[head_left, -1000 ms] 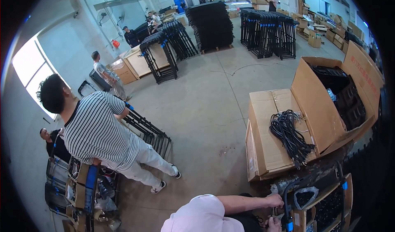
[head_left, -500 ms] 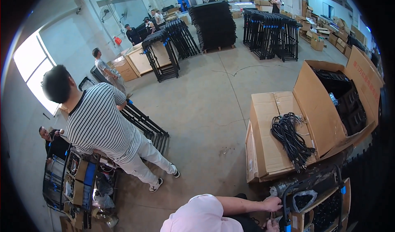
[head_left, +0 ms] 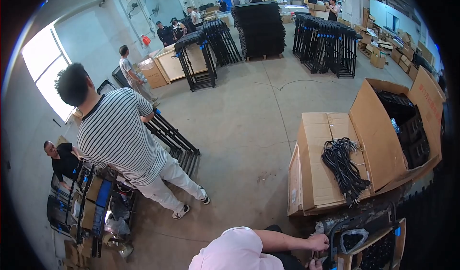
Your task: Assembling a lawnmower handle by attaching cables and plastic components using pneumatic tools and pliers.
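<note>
My left arm reaches from a pink sleeve at the bottom edge toward the right. My left hand (head_left: 317,242) is closed, with its fingertips pressed together beside a black tubular frame (head_left: 334,234) that has blue clips. Just below it, my right hand (head_left: 315,264) is partly cut off by the lower edge. Its fingers are closed round something small and thin, too small to name. Inside the frame are a cardboard box with many small black parts (head_left: 376,253) and a clear plastic bag (head_left: 353,240) with dark contents.
A bundle of black cables (head_left: 344,169) lies on a carton (head_left: 314,131), beside an open carton of black parts (head_left: 407,121). At left, a person in a striped shirt (head_left: 122,131) stands by a parts cart (head_left: 98,198). Stacked black frames (head_left: 321,42) stand farther back.
The view has shifted slightly, so the room sits a little farther right. The person in black at far left has risen higher into view. My hands stay close together by the frame.
</note>
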`<state>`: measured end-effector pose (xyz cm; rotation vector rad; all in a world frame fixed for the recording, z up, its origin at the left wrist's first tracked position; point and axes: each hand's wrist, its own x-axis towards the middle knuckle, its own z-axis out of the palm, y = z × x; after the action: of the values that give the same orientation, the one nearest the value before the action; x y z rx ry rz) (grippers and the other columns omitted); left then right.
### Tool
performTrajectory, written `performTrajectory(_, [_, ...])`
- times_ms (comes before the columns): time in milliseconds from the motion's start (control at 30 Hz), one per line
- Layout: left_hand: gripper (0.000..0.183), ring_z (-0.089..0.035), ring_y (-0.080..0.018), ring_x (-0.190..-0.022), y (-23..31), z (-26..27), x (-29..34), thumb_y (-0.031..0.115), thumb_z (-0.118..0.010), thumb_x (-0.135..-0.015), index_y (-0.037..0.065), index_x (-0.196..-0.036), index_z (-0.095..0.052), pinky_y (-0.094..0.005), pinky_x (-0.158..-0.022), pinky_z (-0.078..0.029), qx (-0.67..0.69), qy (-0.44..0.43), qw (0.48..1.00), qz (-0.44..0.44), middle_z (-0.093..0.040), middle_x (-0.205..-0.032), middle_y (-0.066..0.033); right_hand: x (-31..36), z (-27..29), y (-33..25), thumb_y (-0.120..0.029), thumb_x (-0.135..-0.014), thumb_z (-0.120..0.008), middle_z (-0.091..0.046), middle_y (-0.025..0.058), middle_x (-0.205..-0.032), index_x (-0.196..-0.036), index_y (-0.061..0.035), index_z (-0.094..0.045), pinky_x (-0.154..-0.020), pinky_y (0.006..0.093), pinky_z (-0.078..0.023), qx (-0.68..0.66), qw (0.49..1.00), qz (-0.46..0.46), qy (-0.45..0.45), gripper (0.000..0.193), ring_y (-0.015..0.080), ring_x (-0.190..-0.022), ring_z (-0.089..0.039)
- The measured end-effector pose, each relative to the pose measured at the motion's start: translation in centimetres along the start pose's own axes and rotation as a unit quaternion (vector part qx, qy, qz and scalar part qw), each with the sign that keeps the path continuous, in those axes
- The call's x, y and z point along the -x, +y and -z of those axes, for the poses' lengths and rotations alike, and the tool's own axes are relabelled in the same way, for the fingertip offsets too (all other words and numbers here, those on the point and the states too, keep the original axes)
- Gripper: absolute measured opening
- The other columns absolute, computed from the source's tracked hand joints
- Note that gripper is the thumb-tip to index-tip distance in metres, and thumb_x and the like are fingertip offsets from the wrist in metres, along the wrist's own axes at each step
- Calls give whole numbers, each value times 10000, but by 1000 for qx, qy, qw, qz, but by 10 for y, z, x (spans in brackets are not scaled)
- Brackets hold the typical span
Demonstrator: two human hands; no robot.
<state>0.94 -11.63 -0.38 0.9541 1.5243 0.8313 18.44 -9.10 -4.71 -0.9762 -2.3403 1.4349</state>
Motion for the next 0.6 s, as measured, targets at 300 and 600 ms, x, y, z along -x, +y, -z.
performTrajectory(300, [191, -716, -172, -626, 9, 4, 0, 212, -674, -929, 63, -830, -740, -361, -592, -557, 72, 2, 996, 56, -746, -699, -42, -17, 5, 10, -286, -1052, -598, -673, 95, -906, -1175, -27, -668, -746, 373, -548, 108, 992, 70, -3, 295, 207, -822, -638])
performTrajectory(600, [148, -702, -200, -585, 5, -8, -2, 193, -701, -837, 60, -780, -734, -369, -547, -549, 81, -15, 993, 82, -737, -692, -60, -6, 1, 18, -265, -1052, -581, -676, 110, -922, -1186, -20, -655, -761, 365, -561, 203, 970, 133, -10, 289, 210, -843, -656])
